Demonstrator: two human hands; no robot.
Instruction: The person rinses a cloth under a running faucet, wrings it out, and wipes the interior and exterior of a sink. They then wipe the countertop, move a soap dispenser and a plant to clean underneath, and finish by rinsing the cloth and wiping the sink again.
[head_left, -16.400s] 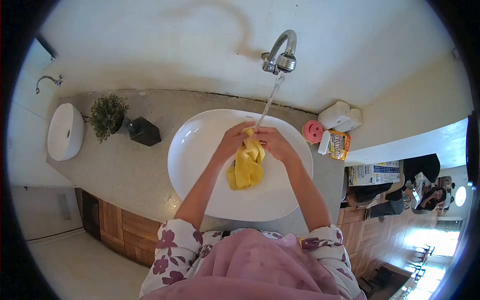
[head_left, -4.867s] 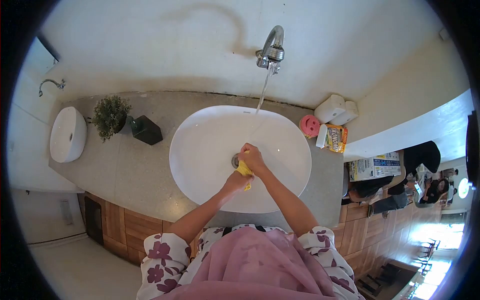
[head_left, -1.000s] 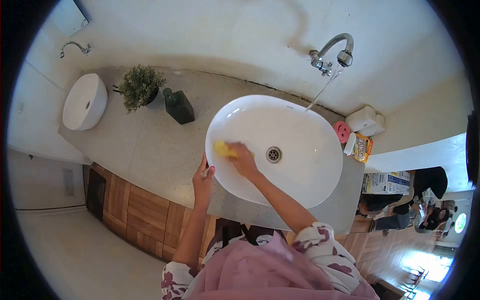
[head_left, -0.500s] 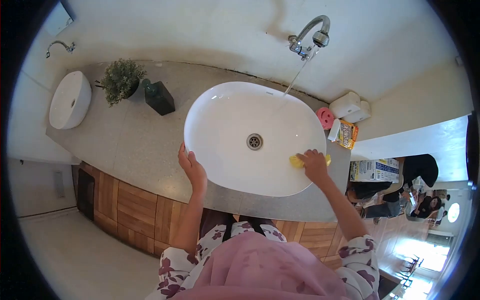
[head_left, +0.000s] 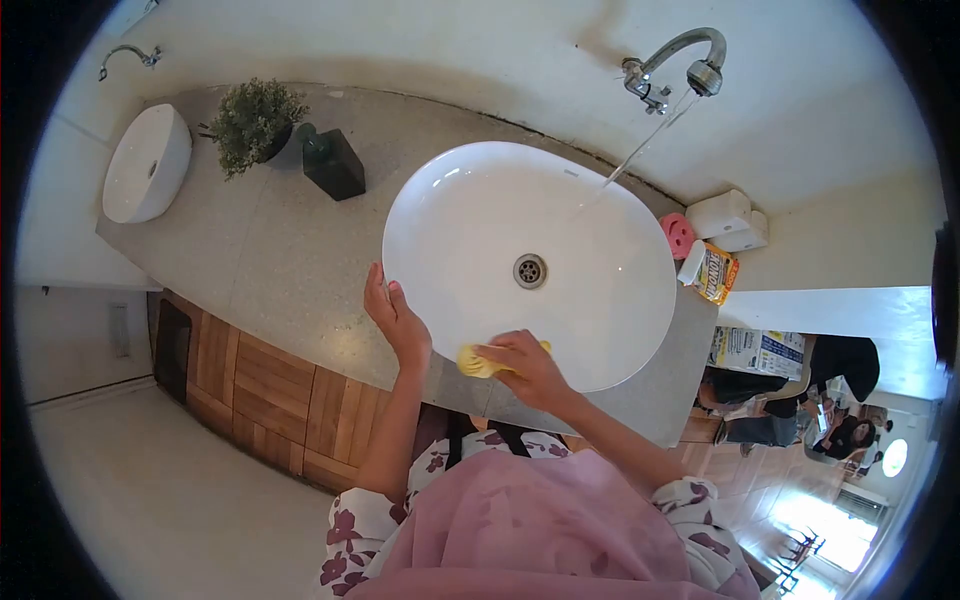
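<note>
A white oval sink [head_left: 440, 200] sits on a grey counter, its round metal drain [head_left: 530, 271] near the middle. In my right hand [head_left: 532, 372] is a yellow sponge [head_left: 476, 362], pressed to the sink's near rim, left of centre. The fingers wrap over it and hide part of it. My left hand [head_left: 402, 322] rests against the outer left side of the sink, fingers stretched out and thumb apart, holding nothing. From the wall tap [head_left: 690, 60] a thin stream of water runs down into the back right of the sink.
A dark soap bottle [head_left: 336, 168] and a potted plant [head_left: 250, 125] stand left, with a second sink [head_left: 145, 165] beyond. Right of the sink are a pink smiling sponge [head_left: 677, 236], paper rolls [head_left: 722, 213] and a yellow packet [head_left: 716, 273]. People sit in the room at far right.
My right hand has moved left with the yellow sponge, from the sink's right side to its near rim. The left hand stays at the sink's left side. The view has shifted slightly.
</note>
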